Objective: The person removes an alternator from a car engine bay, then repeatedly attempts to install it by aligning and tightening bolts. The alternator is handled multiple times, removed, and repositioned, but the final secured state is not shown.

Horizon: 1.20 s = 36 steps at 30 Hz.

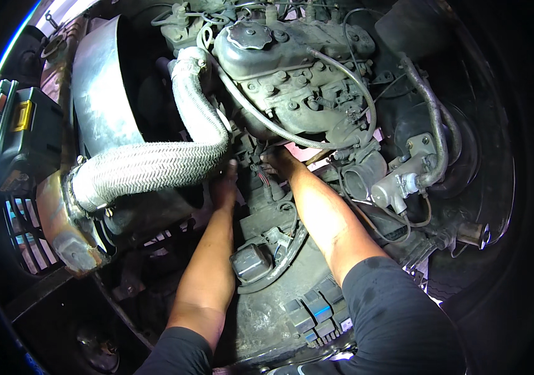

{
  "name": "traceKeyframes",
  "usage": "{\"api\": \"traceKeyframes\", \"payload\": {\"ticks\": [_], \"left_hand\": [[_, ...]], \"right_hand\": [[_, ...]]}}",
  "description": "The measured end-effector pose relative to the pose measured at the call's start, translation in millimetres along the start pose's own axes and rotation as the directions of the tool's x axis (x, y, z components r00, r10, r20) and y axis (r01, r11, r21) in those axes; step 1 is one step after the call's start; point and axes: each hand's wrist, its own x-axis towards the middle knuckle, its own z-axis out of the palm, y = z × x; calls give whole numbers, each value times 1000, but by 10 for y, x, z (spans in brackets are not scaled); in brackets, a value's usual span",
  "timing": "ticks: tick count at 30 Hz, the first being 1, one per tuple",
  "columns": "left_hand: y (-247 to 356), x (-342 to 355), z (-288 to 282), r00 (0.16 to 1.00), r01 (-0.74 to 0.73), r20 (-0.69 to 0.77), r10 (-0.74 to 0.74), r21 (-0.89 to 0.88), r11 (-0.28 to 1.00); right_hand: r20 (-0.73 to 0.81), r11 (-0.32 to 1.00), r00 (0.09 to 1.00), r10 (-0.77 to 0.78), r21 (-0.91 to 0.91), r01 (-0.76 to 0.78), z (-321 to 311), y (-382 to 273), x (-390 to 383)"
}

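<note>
Both my arms reach down into an engine bay. My left hand [224, 182] is low beside the braided radiator hose [154, 167], next to the lower engine block. One fingertip shows; its other fingers are lost in shadow. Across from it, my right hand [279, 162] has its fingers curled inward at the dark engine parts. What they grip, if anything, is hidden. Between the hands a wiring bundle [265, 181] with reddish wires runs downward. Above them sits the engine's valve cover [292, 50] with a round filler cap [249, 35].
A metal fan shroud [101, 87] and rusty radiator end [73, 240] stand at left. A thin hose [257, 127] crosses above my hands. At right are a metal cylinder with pipes [398, 184] and wires. Relay boxes [317, 309] and a black square-topped part [251, 262] lie nearer.
</note>
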Motion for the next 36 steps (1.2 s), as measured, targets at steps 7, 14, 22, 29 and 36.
{"api": "traceKeyframes", "payload": {"ticks": [7,14,22,29,36], "left_hand": [[-60,-68,-114,954,-251,21,300,605,756],[-108,-61,-108,906,-382,39,422,505,774],[124,-160,-85,895,-418,87,438,510,752],[207,-190,-165,953,-300,167,253,394,869],[81,-279,13,894,-444,245,374,388,807]], "right_hand": [[-66,986,997,-50,154,60,-62,12,54],[-116,943,993,1,330,38,-224,55,184],[-157,879,986,60,477,23,-219,-47,30],[-158,872,987,20,486,60,-413,74,286],[278,964,946,166,158,-216,-286,10,203]]}}
